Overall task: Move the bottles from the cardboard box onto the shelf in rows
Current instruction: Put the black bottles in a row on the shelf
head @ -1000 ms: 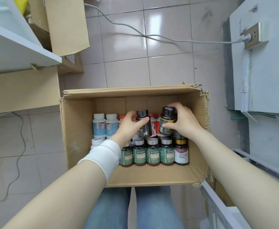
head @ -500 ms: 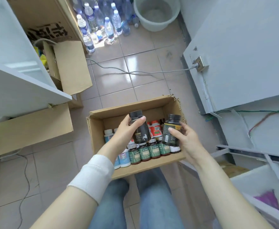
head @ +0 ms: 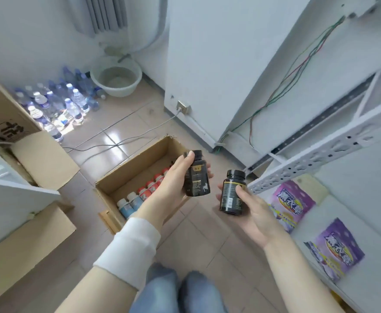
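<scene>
Closest in, the person's knees in blue jeans (head: 176,288) are pointing toward the gap between box and shelf. Above them the left hand (head: 174,177), with a white cuff (head: 130,247) on its wrist, is wrapping its fingers and thumb round a dark bottle (head: 197,177), holding it upright over the cardboard box's near right corner. The right hand (head: 252,213) is gripping a second dark bottle (head: 229,199) with the thumb across its label, just short of the shelf's perforated front edge (head: 309,161).

Both bottles are hanging clear of the box, so the carry to the shelf is probably under way. To do it well, each bottle should be going down upright, base flat, label outward, tight against its neighbour and starting from a back corner so rows are building forward. Two purple packets (head: 293,199) are lying near the front edge of the lower board; placing should be avoiding them. Which board is meant, I cannot tell.

In the cardboard box (head: 139,168), red-capped bottles (head: 153,186) and white-capped bottles (head: 128,202) are waiting along its left wall. Farther off, water bottles (head: 56,102) and a basin (head: 117,80) are standing on the floor by the wall.
</scene>
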Tool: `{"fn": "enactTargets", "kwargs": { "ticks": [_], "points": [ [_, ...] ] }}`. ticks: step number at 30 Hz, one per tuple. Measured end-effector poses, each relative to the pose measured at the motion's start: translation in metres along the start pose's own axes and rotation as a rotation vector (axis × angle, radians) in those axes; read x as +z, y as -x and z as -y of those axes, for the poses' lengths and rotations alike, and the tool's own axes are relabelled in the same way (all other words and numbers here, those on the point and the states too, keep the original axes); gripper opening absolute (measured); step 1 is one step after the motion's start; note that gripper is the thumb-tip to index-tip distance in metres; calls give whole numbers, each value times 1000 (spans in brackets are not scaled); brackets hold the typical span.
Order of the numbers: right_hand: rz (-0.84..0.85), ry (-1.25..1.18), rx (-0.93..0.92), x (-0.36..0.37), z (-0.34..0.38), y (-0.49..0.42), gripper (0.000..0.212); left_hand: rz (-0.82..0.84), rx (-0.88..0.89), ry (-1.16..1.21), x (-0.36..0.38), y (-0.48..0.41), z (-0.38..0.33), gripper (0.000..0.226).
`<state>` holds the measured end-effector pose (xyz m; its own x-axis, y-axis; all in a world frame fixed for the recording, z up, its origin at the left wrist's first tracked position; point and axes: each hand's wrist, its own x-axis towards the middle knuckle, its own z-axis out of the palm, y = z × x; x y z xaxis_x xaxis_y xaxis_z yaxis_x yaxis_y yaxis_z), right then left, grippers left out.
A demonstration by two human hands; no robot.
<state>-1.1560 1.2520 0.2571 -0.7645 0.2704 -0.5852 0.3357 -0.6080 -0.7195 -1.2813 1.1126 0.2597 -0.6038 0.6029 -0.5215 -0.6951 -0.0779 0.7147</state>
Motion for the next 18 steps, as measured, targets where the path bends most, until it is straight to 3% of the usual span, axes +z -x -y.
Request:
{"fn": "enactTargets", "kwargs": {
  "ticks": [3, 9, 12, 18],
  "points": [
    [-33, -17, -89, -16, 16, 47, 87, 148, 78, -86, 53, 18, -9, 25],
    [-85, -89, -338, -71, 49, 148, 81, 386, 168, -204, 173, 55, -6, 20],
    [-133, -120, -456, -110, 61, 207, 90, 513, 206, -250, 240, 84, 10, 19],
    [-235, -109, -689, -203, 75, 332, 81, 659, 283, -314, 377, 152, 65, 19]
  ]
}}
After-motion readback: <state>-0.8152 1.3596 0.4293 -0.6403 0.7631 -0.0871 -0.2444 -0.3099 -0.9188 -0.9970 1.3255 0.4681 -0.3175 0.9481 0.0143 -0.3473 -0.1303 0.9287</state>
